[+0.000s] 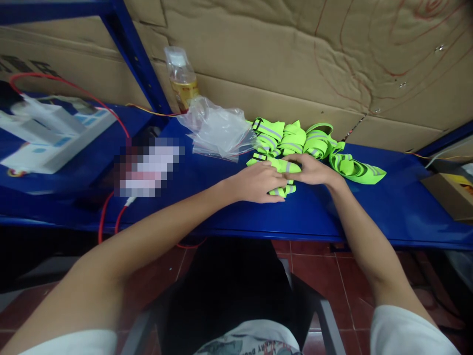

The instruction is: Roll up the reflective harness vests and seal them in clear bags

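A heap of neon-green straps with grey reflective stripes (295, 140) lies on the blue shelf (388, 207) against the cardboard wall. My left hand (258, 182) and my right hand (312, 170) meet just in front of the heap. Both are closed on one folded green strap (283, 190), which rests on the shelf between them. The left hand's fingers curl over the strap's near end; the right hand's fingers press its top. More straps trail off to the right (356, 170).
Clear plastic bags (218, 130) lie left of the straps, with a plastic bottle of amber liquid (182, 79) behind them. A red cable (111, 111) and white boxes (51, 135) occupy the shelf's left. A cardboard box (449, 195) sits far right.
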`<state>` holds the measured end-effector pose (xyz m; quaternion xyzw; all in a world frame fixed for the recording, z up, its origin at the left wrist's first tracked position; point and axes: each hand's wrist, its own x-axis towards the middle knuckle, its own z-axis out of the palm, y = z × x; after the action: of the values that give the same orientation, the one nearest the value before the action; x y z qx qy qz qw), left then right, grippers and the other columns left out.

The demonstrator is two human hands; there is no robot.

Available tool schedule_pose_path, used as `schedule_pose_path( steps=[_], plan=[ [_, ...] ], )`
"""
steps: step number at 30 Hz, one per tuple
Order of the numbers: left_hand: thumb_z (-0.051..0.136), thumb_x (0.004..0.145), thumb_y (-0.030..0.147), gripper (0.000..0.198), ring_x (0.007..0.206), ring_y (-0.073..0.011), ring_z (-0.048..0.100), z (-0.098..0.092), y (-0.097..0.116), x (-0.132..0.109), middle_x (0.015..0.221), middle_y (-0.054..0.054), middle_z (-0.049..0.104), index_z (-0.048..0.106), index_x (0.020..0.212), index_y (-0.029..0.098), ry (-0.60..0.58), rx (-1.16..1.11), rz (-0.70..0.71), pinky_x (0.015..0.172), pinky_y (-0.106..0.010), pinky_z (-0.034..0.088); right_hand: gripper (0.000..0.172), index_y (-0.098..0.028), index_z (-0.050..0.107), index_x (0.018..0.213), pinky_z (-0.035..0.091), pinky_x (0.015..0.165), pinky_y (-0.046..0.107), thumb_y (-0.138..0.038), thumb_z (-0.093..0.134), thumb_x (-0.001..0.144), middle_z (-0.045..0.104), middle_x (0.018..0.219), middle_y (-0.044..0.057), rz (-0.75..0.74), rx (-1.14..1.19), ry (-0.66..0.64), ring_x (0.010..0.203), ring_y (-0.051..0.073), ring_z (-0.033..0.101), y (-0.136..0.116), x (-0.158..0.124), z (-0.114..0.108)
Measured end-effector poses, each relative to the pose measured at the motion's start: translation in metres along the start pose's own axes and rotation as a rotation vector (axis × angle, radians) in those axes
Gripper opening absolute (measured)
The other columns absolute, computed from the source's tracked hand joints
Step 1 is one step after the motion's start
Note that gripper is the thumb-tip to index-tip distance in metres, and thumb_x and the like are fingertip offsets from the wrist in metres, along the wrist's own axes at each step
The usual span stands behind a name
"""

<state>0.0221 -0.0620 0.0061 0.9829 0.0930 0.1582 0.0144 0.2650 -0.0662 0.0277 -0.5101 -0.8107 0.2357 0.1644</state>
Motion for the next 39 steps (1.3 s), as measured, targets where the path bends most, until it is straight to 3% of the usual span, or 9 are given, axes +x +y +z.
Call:
schedule_pose_path(
  steps=[4,9,12,20,24,27,29,32,39],
  plan=[
    [0.068,0.093,0.021,0.006,0.09,-0.0208,0.072,-0.007,-0.001,-0.002,0.094,-0.003,0.078,0.073,0.096,0.022,-0.051,-0.15,-0.002,0.077,-0.032,0.046,0.049,-0.015,0.077,0.112,0.052,0.085,0.04,-0.053,0.078,0.081,0.079,0.107,0.01,0.031,-0.005,0.024,0.092,0.027,0.069,0.002,0.001,0.002],
    [0.072,0.094,0.035,0.015,0.077,-0.0166,0.065,-0.017,-0.008,-0.006,0.084,-0.001,0.071,0.07,0.087,0.021,-0.066,-0.363,-0.08,0.072,-0.029,0.042,0.042,-0.017,0.078,0.104,0.052,0.083,0.038,-0.051,0.08,0.079,0.079,0.101,0.007,0.041,0.046,0.035,0.09,0.026,0.067,0.004,0.002,0.0],
    [0.069,0.092,0.025,0.008,0.071,-0.0151,0.06,-0.02,-0.011,-0.008,0.077,0.001,0.067,0.067,0.086,0.021,-0.076,-0.36,-0.1,0.068,-0.029,0.039,0.038,-0.02,0.079,0.102,0.053,0.08,0.038,-0.05,0.08,0.079,0.078,0.096,0.006,0.057,0.061,0.041,0.089,0.026,0.067,0.003,0.002,-0.002],
    [0.051,0.091,0.003,0.027,0.102,-0.0212,0.065,-0.029,-0.005,-0.007,0.107,-0.006,0.07,0.07,0.094,0.022,0.058,-0.083,-0.036,0.086,-0.032,0.046,0.04,-0.018,0.078,0.096,0.043,0.063,0.034,-0.054,0.074,0.081,0.072,0.082,0.003,0.14,0.082,0.009,0.068,0.018,0.055,0.0,0.001,-0.006],
    [0.066,0.095,0.02,0.01,0.101,-0.0216,0.066,-0.023,-0.003,-0.007,0.104,-0.005,0.071,0.069,0.086,0.022,0.088,-0.206,-0.041,0.09,-0.033,0.048,0.037,-0.019,0.079,0.095,0.044,0.066,0.034,-0.053,0.077,0.08,0.072,0.082,0.003,0.122,0.082,0.012,0.073,0.02,0.058,-0.001,0.0,-0.006],
    [0.074,0.093,0.036,0.016,0.097,-0.0206,0.069,-0.017,-0.004,-0.006,0.101,-0.004,0.072,0.07,0.089,0.022,0.123,-0.361,-0.105,0.088,-0.033,0.05,0.038,-0.019,0.079,0.095,0.045,0.068,0.034,-0.054,0.078,0.078,0.073,0.082,0.003,0.12,0.08,0.022,0.077,0.022,0.06,-0.001,0.001,-0.006],
    [0.069,0.094,0.03,0.016,0.094,-0.0182,0.07,-0.012,-0.006,-0.005,0.105,-0.003,0.073,0.071,0.109,0.024,0.184,-0.479,-0.172,0.084,-0.031,0.052,0.039,-0.019,0.079,0.094,0.045,0.068,0.034,-0.055,0.079,0.077,0.073,0.083,0.003,0.128,0.083,0.03,0.077,0.022,0.06,-0.001,0.001,-0.006],
    [0.065,0.083,0.017,0.048,0.086,-0.0155,0.069,-0.008,-0.01,-0.004,0.108,-0.003,0.074,0.062,0.131,0.024,0.262,-0.557,-0.281,0.077,-0.029,0.053,0.041,-0.019,0.079,0.093,0.042,0.068,0.034,-0.057,0.078,0.078,0.07,0.08,0.002,0.145,0.097,0.024,0.074,0.02,0.058,-0.002,0.0,-0.006],
    [0.074,0.073,0.025,0.018,0.079,-0.0193,0.07,-0.011,-0.016,-0.003,0.085,-0.004,0.076,0.074,0.089,0.018,0.382,-0.379,-0.536,0.082,-0.037,0.06,0.037,-0.019,0.077,0.092,0.041,0.062,0.033,-0.054,0.079,0.079,0.069,0.08,0.002,0.189,0.122,0.012,0.066,0.016,0.053,-0.005,-0.001,-0.005]
  ],
)
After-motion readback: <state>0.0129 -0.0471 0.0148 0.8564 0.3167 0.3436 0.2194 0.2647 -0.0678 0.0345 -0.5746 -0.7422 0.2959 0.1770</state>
